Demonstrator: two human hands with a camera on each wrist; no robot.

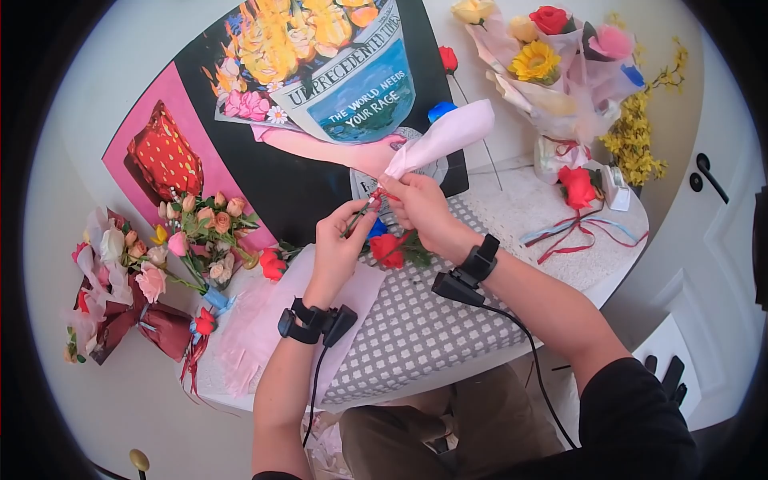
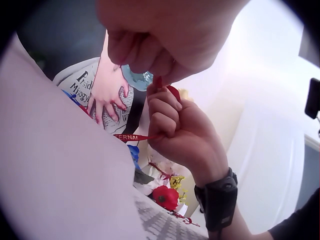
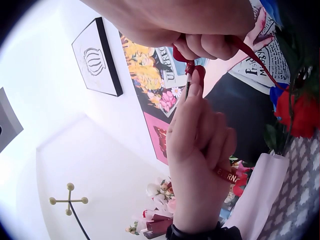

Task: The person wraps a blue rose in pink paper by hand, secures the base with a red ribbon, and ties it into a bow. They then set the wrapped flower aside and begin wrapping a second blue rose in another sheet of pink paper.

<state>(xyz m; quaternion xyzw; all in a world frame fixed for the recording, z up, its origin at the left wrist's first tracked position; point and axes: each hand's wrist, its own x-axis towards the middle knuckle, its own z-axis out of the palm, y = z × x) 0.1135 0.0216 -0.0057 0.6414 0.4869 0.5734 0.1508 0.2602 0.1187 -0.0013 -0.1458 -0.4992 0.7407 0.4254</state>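
Observation:
A red ribbon [image 2: 131, 137] with gold lettering runs between my two hands. My left hand [image 1: 340, 244] pinches it between thumb and fingertips, and a strand trails from its curled fingers in the right wrist view. My right hand [image 1: 424, 212] grips the ribbon close beside the left; its fingers are curled in the left wrist view. Pale pink wrapping paper [image 1: 452, 138] sticks up behind the right hand. Just below the hands are a red flower [image 1: 388, 250] and a blue flower [image 1: 377, 230] with green leaves. More pink paper [image 1: 352, 292] spreads under the left forearm.
Wrapped bouquets [image 1: 148, 320] and pink roses [image 1: 216, 216] stand at the left. A large bouquet [image 1: 552, 88] in a vase is at the back right, near a red flower [image 1: 578, 186], loose ribbons [image 1: 588, 236] and a tape dispenser [image 1: 614, 188]. A painted board [image 1: 320, 168] leans behind.

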